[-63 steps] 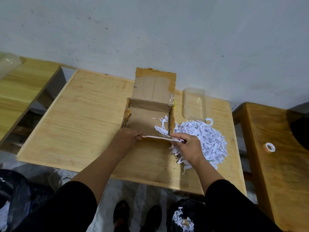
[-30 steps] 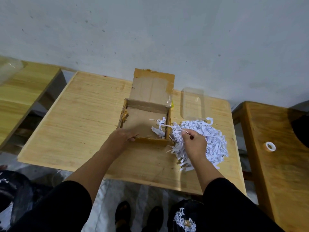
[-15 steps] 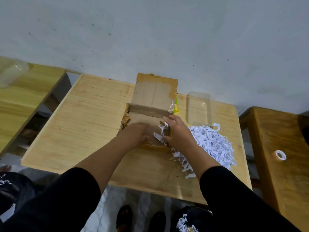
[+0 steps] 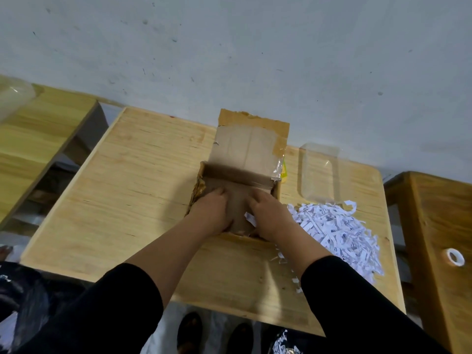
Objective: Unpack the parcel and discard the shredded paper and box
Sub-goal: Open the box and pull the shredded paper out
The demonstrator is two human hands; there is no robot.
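Note:
An open cardboard box (image 4: 245, 146) stands mid-table with its taped flap raised toward the wall. Both my hands are down inside it. My left hand (image 4: 212, 213) rests palm down on the box floor at the left side, holding nothing. My right hand (image 4: 268, 215) is curled in the front right corner, where a white strip of shredded paper sticks out by the thumb. A heap of shredded paper (image 4: 337, 231) lies on the table just right of the box, with stray strips near the front edge.
A clear plastic container (image 4: 319, 172) stands behind the heap, and something yellow (image 4: 284, 172) shows behind the box. A tape roll (image 4: 454, 256) lies on the right-hand wooden table. Another wooden table (image 4: 33, 139) is at left. A dark bag with shreds (image 4: 283, 346) sits on the floor.
My right hand left the paper heap and went back into the box's front right corner. My left hand slid from the front wall down onto the box floor.

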